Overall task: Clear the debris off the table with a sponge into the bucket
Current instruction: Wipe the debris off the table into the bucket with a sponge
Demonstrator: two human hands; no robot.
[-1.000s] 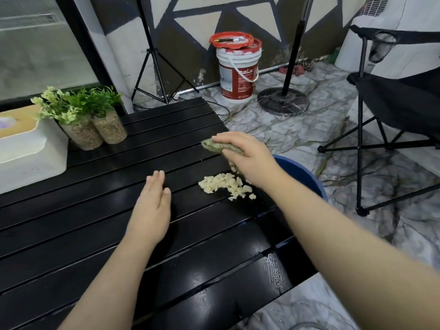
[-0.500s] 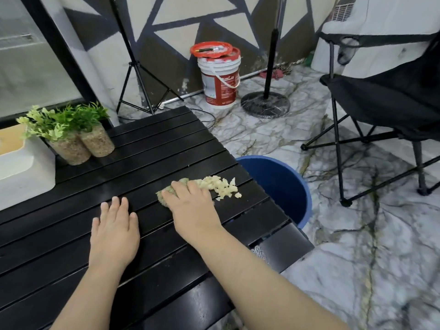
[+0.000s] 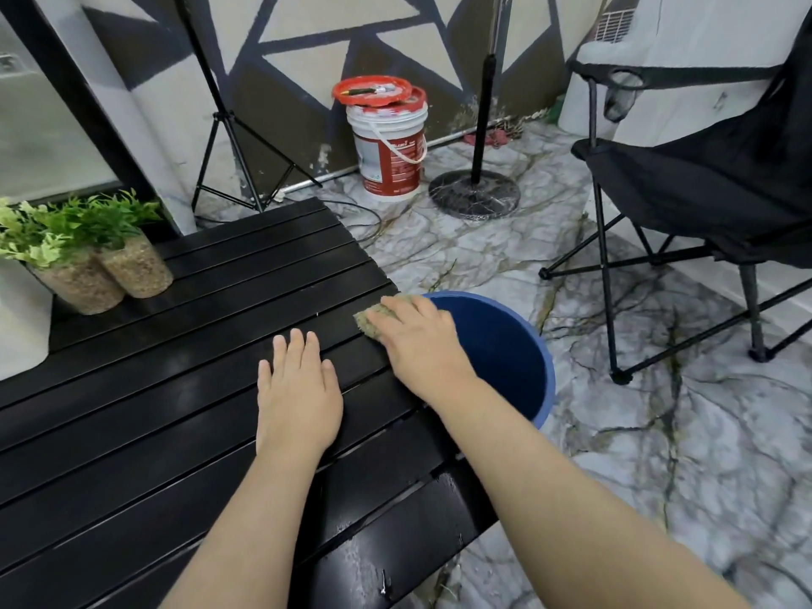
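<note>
Right hand [image 3: 422,345]: sponge [image 3: 372,322] gripped at table [image 3: 175,389] edge | left hand [image 3: 299,389]: laid flat, open | risk: sponge overpushed, dropped into bucket [image 3: 501,345]

Bucket [image 3: 538,340] mouth open; planters [image 3: 105,274] well apart.
</note>
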